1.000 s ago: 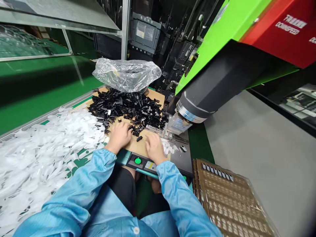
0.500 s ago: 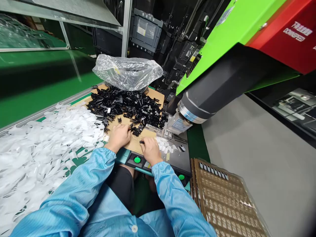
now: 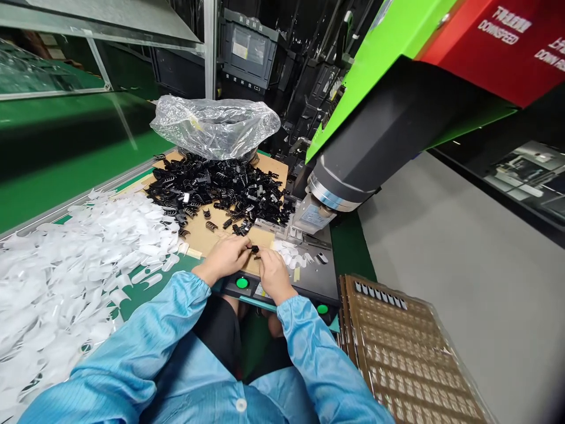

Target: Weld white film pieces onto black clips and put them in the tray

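Observation:
My left hand (image 3: pixel 228 254) and my right hand (image 3: pixel 274 272) meet over the front of a cardboard sheet (image 3: pixel 198 234). Between their fingertips is a small black plastic part (image 3: pixel 255 249), pinched from both sides. Its exact shape is partly covered by the fingers. Beyond my hands lies a heap of black curved plastic parts (image 3: pixel 220 185), with a few loose ones at its near edge. Several small white pieces (image 3: pixel 291 254) lie on the metal plate just right of my right hand.
White plastic pieces (image 3: pixel 101 259) are spread widely on the left. A clear plastic bag (image 3: pixel 216 126) stands behind the black heap. The green-and-red machine (image 3: pixel 384 112) leans in from the right. Two green buttons (image 3: pixel 242 282) line the front edge. A brown tray (image 3: pixel 410 353) holds several parts.
My left hand has moved right from the near edge of the black heap to meet my right hand at the black part. The view has shifted slightly.

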Motion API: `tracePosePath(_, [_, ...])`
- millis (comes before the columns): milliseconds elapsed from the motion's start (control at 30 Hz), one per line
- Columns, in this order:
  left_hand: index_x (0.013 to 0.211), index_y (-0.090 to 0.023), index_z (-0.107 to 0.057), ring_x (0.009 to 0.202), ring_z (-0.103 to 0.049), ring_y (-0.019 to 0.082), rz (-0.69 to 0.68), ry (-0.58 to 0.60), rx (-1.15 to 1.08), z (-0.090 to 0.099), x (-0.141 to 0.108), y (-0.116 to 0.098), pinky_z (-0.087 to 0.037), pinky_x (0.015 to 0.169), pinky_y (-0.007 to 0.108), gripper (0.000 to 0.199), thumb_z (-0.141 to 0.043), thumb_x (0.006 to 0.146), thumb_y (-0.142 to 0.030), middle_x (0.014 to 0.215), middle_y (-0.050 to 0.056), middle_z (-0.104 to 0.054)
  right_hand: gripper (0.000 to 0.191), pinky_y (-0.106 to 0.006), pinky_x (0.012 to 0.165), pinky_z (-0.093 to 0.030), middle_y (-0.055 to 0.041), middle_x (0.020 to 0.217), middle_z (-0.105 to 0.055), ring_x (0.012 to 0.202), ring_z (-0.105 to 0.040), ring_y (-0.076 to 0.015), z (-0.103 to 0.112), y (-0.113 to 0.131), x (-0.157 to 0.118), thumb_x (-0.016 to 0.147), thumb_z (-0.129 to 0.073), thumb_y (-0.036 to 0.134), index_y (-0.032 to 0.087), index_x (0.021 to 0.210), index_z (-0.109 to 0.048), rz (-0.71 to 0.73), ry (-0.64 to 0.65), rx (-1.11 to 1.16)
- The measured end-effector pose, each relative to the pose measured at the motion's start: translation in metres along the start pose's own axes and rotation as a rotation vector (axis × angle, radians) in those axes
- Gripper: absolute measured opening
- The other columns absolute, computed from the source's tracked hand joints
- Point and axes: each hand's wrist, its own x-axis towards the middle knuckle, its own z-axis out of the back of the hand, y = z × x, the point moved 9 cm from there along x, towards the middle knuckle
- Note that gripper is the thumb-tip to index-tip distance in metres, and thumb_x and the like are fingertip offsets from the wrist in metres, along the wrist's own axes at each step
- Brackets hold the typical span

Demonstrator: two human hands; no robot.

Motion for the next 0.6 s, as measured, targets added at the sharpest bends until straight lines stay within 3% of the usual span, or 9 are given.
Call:
tracePosePath(200, [0.105, -0.024, -0.066, 0.096, -0.069, 0.027, -0.010, 0.052, -0.043, -0.009, -0.002, 0.001, -0.053, 0.088, 0.041, 0.012, -0.056, 0.100, -0.028, 0.097, 0.007, -0.074, 0.023, -0.039, 0.096, -0.047, -0.0077, 0.117, -0.069, 0.108, -0.060, -0.0260, 0.001, -0.008, -0.004, 0.101, -0.053, 0.013, 0.024, 0.118, -0.064, -0.066, 0.019, -0.016])
tracePosePath(400, [0.119, -0.024, -0.072, 0.111, -0.071, 0.026, -0.028, 0.074, -0.093, -0.006, 0.001, 0.018, -0.056, 0.100, 0.043, 0.026, -0.053, 0.101, -0.027, 0.117, 0.007, -0.076, 0.029, -0.042, 0.098, -0.050, -0.0105, 0.118, -0.066, 0.111, -0.059, -0.0288, -0.002, -0.013, -0.004, 0.100, -0.061, 0.018, 0.023, 0.128, -0.066, -0.112, 0.027, -0.032])
tracePosePath(533, [0.117, -0.025, -0.076, 0.111, -0.070, 0.024, -0.126, 0.157, -0.102, -0.014, 0.000, 0.009, -0.057, 0.101, 0.039, 0.030, -0.051, 0.101, -0.019, 0.112, 0.007, -0.075, 0.030, -0.044, 0.100, -0.050, -0.0110, 0.120, -0.068, 0.112, -0.059, -0.0297, 0.001, -0.018, -0.012, 0.100, -0.060, 0.017, 0.023, 0.128, -0.067, -0.114, 0.017, -0.039])
tracePosePath(600, [0.118, -0.026, -0.076, 0.112, -0.070, 0.023, -0.158, 0.136, -0.136, -0.013, 0.000, 0.002, -0.058, 0.102, 0.037, 0.032, -0.051, 0.100, -0.016, 0.115, 0.008, -0.072, 0.030, -0.044, 0.099, -0.050, -0.0103, 0.119, -0.069, 0.112, -0.060, -0.0292, 0.005, -0.021, -0.019, 0.100, -0.058, 0.016, 0.023, 0.128, -0.066, -0.116, -0.006, -0.017])
